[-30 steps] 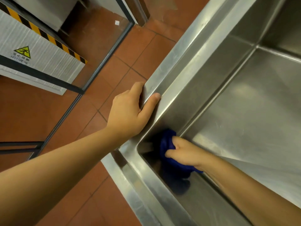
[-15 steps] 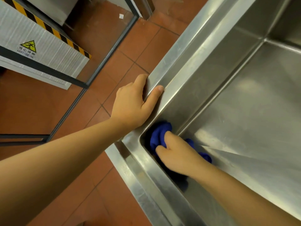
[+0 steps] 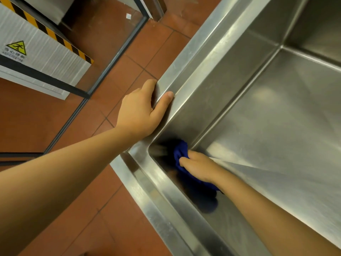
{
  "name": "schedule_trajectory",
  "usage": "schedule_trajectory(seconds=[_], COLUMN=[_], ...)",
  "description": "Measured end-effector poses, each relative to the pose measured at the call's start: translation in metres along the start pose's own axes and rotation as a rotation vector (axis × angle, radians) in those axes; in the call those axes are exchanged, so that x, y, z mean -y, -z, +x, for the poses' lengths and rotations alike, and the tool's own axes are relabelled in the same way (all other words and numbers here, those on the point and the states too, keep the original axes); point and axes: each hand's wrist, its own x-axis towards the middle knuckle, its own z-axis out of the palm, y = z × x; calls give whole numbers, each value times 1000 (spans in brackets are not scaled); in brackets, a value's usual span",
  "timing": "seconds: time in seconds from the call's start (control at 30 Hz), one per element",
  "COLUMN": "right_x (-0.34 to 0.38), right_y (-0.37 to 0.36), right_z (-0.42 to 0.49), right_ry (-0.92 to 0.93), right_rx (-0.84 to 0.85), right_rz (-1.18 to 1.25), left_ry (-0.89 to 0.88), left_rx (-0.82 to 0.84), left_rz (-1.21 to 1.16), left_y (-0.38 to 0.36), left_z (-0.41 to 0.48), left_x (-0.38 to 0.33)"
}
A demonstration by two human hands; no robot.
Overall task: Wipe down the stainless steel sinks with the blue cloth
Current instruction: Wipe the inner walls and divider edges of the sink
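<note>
A deep stainless steel sink fills the right of the head view, its rim running diagonally. My left hand grips that rim, thumb on the inner edge and fingers over the outer edge. Down in the near left corner of the basin, my right hand holds a bunched blue cloth and presses it against the inner wall. Part of the cloth is hidden under the hand, and its dark reflection shows on the steel below.
Red-brown floor tiles lie left of the sink. A ribbed metal ramp with yellow-black hazard stripes and a slip warning sign stands at the upper left, bordered by a dark metal frame.
My right hand has rubbed the cloth around the basin's near corner, first toward the corner wall, then slightly back down. My left hand has stayed on the rim. The camera shifted a little.
</note>
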Motion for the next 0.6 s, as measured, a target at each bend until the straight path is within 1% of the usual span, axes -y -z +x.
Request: schedule_trajectory(seconds=[0.07,0.2,0.3,0.37,0.43,0.53,0.6], right_x=[-1,11,6,1,0,0,-4], right_y=[-1,-2,-1,3,4,3,7], right_z=[-9,-55,-78,-74,-67,-69,-88], right_ry=[12,147,208,206,164,152,193], right_rx=[-20,-58,-85,-74,-20,15,48], right_rz=[-16,-88,-31,-43,-87,-53,16], left_ry=[-10,-4,32,98,180,348,483], left_rx=[-3,8,75,120,133,98,60], left_rz=[4,39,96,122,132,158,108], left_y=[0,3,10,17,22,24,15], left_z=[0,-1,-6,-18,-44,-97,-124], left_x=[-1,-4,-6,-10,-10,-10,-18])
